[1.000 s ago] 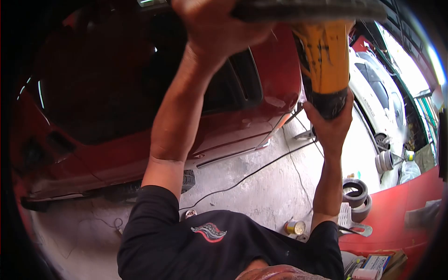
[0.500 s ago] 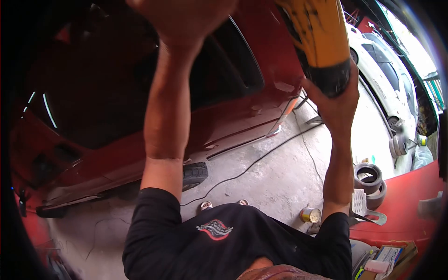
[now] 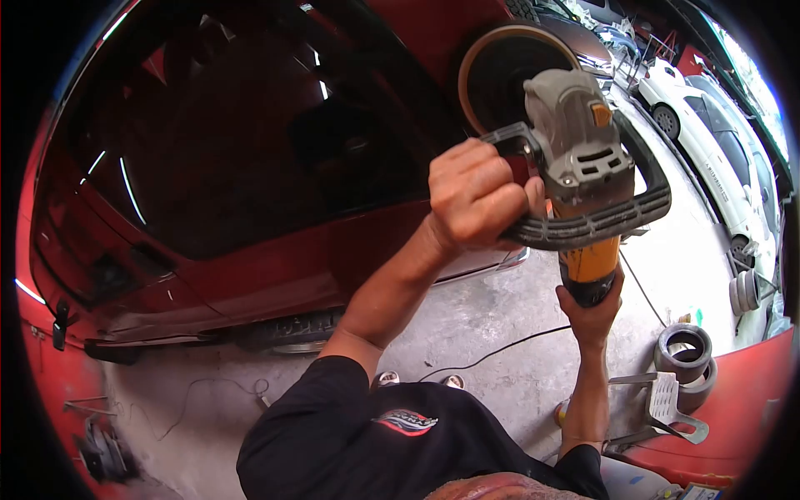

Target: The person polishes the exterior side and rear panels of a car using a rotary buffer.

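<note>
A yellow and grey car polisher [image 3: 579, 137] with a black D-shaped handle is held up in front of me. My left hand [image 3: 479, 196] is wrapped round the left side of that handle. Lower down, my right hand [image 3: 593, 315] grips the black rear end of the yellow body. The round pad [image 3: 508, 79] at the polisher's head faces the dark red car [image 3: 333, 233], close to its rear side; whether it touches the paint I cannot tell. Part of the pad is hidden behind the head.
A black cord [image 3: 500, 343] runs across the concrete floor [image 3: 492, 308]. Stacked tyres [image 3: 683, 348] and a perforated metal bracket [image 3: 664, 404] are at the right, near a red panel [image 3: 733, 417]. White cars [image 3: 708, 158] stand farther back on the right.
The polisher has come down into fuller view, its head, pad and handle now showing. Both my hands have lowered, and my left hand has shifted right. The view has tilted somewhat.
</note>
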The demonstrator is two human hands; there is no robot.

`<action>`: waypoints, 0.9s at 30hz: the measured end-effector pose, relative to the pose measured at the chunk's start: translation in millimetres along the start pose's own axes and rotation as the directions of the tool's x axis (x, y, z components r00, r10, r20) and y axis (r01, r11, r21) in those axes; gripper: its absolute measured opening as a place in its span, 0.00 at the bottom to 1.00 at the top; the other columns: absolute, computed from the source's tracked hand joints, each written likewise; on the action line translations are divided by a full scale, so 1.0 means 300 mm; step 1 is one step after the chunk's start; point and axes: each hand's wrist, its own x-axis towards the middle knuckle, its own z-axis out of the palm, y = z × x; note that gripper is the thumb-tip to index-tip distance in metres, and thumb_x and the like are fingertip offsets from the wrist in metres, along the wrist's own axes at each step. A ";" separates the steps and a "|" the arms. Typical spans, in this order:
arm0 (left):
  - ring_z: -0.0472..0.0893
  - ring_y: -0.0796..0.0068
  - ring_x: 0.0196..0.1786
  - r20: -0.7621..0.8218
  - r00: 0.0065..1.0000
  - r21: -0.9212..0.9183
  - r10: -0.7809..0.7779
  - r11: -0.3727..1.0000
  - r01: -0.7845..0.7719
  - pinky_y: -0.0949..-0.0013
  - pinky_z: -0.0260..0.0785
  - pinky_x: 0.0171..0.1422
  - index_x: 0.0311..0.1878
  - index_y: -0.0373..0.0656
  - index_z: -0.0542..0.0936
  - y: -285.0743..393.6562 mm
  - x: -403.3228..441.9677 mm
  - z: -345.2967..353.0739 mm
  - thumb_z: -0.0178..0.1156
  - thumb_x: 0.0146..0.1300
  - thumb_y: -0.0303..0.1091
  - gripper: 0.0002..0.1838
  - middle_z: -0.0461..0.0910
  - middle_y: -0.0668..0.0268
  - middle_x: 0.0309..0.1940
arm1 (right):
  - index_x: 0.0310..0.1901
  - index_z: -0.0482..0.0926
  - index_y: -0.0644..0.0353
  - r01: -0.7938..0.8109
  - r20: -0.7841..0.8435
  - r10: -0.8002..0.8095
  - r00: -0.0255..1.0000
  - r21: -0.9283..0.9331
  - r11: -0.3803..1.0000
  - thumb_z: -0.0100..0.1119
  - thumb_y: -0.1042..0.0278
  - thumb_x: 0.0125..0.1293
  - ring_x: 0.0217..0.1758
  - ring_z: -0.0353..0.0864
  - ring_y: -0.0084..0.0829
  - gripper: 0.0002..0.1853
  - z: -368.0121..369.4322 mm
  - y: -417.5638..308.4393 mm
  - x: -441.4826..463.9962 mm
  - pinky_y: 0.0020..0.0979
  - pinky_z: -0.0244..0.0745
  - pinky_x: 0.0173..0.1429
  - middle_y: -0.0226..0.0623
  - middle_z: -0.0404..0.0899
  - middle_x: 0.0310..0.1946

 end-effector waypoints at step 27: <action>0.66 0.67 0.17 -0.210 0.935 0.211 0.286 0.947 -0.242 0.66 0.58 0.23 0.21 0.42 0.71 -0.340 0.421 -0.296 0.72 0.51 0.23 0.16 0.63 0.63 0.16 | 0.74 0.64 0.61 0.337 0.016 -0.338 0.941 0.038 0.941 0.84 0.65 0.57 0.60 0.89 0.39 0.47 0.176 -0.522 0.357 0.38 0.85 0.65 0.48 0.85 0.58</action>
